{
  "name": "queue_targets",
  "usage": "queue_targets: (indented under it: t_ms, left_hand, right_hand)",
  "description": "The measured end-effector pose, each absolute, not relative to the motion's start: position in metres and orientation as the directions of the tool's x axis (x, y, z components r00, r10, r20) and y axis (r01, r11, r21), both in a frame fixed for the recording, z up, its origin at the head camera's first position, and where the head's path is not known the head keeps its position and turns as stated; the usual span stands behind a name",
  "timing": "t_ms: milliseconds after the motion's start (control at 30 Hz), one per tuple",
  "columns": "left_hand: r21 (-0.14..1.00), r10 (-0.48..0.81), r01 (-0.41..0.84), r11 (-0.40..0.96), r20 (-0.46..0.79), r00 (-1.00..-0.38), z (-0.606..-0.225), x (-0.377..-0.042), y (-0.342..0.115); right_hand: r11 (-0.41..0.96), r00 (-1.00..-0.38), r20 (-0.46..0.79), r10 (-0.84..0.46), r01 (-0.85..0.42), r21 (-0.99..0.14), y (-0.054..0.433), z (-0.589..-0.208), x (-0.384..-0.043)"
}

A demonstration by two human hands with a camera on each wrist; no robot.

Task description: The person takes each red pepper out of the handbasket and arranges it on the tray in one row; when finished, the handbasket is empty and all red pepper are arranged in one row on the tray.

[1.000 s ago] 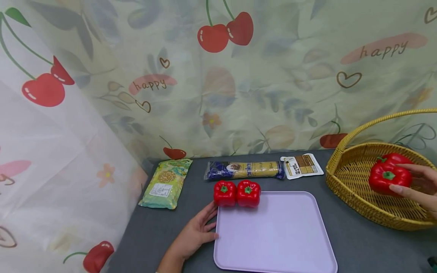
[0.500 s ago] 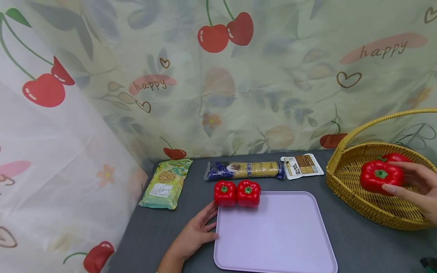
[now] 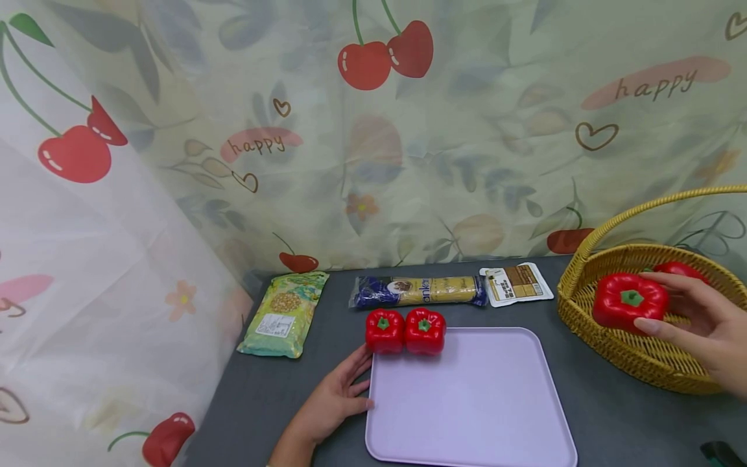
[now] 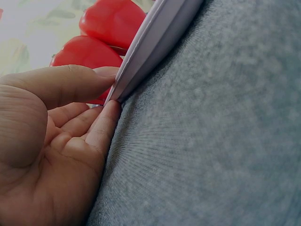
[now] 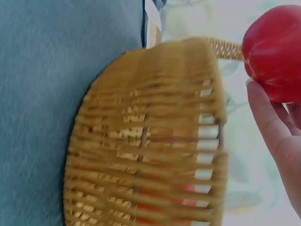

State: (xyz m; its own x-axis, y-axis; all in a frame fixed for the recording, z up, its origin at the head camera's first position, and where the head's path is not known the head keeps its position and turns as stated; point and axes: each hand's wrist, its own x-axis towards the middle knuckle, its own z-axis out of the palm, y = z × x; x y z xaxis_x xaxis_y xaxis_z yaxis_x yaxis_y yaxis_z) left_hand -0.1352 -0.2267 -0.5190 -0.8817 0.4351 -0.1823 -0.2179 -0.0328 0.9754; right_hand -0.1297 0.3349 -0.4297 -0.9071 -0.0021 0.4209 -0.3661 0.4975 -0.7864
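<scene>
My right hand point(image 3: 697, 327) grips a red bell pepper point(image 3: 630, 300) between thumb and fingers, its green stem facing the head camera. In the right wrist view this pepper point(image 5: 277, 54) is held above the rim of a wicker basket point(image 3: 589, 327). Another red pepper point(image 3: 681, 269) lies inside the basket, partly behind my fingers. My left hand point(image 3: 334, 397) rests against the left edge of a pale purple tray point(image 3: 473, 402), thumb and fingertips touching its rim point(image 4: 141, 56). Two red bell peppers point(image 3: 384, 331) point(image 3: 425, 331) sit side by side at the tray's far left corner.
Along the back lie a green-yellow packet point(image 3: 286, 314), a long blue and yellow pasta bag point(image 3: 420, 291) and a small white-brown pouch point(image 3: 518, 284). The basket's tall handle point(image 3: 642, 211) arches up at the right. A dark object point(image 3: 722, 453) shows at the bottom right.
My right hand has carried the bell pepper leftward across the basket, uncovering more of the pepper behind it. The left hand, the tray and its two peppers have stayed in place.
</scene>
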Motion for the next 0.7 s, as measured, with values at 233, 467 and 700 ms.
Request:
queue_targets:
  t_ms: [233,467,700]
  left_hand:
    - [0.976,0.429,-0.217,-0.025,-0.185,-0.884,-0.519,-0.135,-0.227]
    - [0.977,0.43,-0.213,-0.022,-0.183,-0.884,-0.519,-0.135,-0.227]
    - [0.978,0.435,-0.205,-0.025,-0.174,-0.884,-0.52,-0.135,-0.227]
  right_hand:
    - [0.506,-0.943,0.326,-0.064,-0.312,-0.804,0.318,-0.424,-0.126]
    - [0.483,-0.942,0.3,-0.148,-0.333,-0.81,0.302,-0.43,-0.128]
    - [0.4,-0.916,0.32,-0.24,-0.394,-0.827,0.28,-0.439,-0.134]
